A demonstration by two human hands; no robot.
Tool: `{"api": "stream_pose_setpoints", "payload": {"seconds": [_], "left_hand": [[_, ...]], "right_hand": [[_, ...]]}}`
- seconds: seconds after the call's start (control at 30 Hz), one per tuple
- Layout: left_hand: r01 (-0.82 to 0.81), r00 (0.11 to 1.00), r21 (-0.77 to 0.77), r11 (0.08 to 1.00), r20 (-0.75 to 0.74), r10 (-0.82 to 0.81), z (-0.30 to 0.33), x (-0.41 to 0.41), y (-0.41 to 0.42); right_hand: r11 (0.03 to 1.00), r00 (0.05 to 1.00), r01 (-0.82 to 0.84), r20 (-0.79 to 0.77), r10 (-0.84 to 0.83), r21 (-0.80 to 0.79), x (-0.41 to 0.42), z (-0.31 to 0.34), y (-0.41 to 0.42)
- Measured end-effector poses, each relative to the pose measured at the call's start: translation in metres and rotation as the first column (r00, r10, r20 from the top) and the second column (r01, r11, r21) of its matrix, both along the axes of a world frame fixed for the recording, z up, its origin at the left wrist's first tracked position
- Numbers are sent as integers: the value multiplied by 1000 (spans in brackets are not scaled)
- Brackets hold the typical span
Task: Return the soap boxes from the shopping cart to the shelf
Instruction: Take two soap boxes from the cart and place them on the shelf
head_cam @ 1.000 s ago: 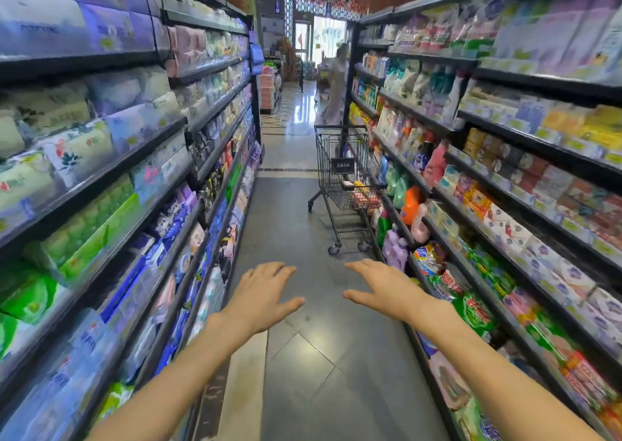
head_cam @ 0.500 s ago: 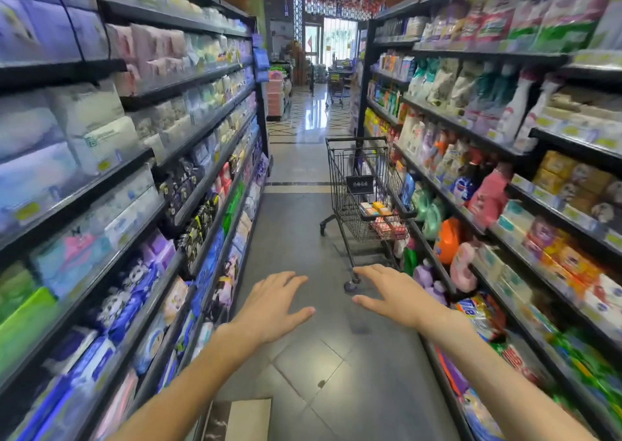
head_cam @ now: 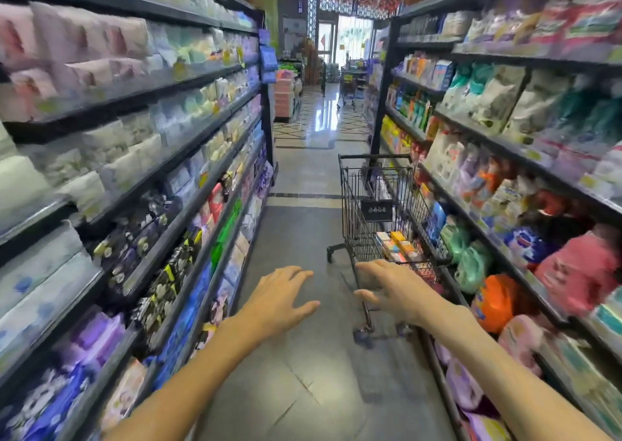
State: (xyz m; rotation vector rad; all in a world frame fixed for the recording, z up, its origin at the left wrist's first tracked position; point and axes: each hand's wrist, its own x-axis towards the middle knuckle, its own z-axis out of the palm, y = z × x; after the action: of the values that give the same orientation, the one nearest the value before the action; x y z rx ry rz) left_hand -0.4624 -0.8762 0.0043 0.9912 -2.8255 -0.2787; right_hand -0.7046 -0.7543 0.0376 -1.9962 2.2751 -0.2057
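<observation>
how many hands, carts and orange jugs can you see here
hands: 2, left hand and right hand, both empty
shopping carts: 2, near shopping cart, far cart
orange detergent jugs: 1
total: 5

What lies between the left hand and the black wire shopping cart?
In the head view, only bare grey floor tiles lie between the open left hand and the black wire shopping cart; nothing stands there.

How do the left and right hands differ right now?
The right hand reaches toward the shopping cart and overlaps its near end in view; the left hand hangs over bare floor. The right hand sits nearer the right-side shelves. Both are palm-down, fingers spread, holding nothing.
</observation>
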Motion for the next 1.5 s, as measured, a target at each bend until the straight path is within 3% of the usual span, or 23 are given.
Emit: {"api": "stream_pose_setpoints", "payload": {"seconds": [0.3,0.6,0.93,1.23,1.5], "left_hand": [[101,995,-9,995,4,-101,12,-119,-212],[241,970,14,970,36,-242,12,-251,-372],[420,903,-6,907,105,-417,7,-471,-540],[655,756,-25,755,44,-654,3,-667,-615],[851,518,95,516,-1,-855,-46,-815,-662]], "right_hand": [[996,996,83,-30,-82,35,-96,11,-192],[980,981,189,33,-191,56,-218,6,-336],[929,928,366,57,-369,52,-404,-7,-462],[796,791,600,89,-605,78,-523,6,-515],[541,529,833,120,-840,116,-593,-32,-529]]}}
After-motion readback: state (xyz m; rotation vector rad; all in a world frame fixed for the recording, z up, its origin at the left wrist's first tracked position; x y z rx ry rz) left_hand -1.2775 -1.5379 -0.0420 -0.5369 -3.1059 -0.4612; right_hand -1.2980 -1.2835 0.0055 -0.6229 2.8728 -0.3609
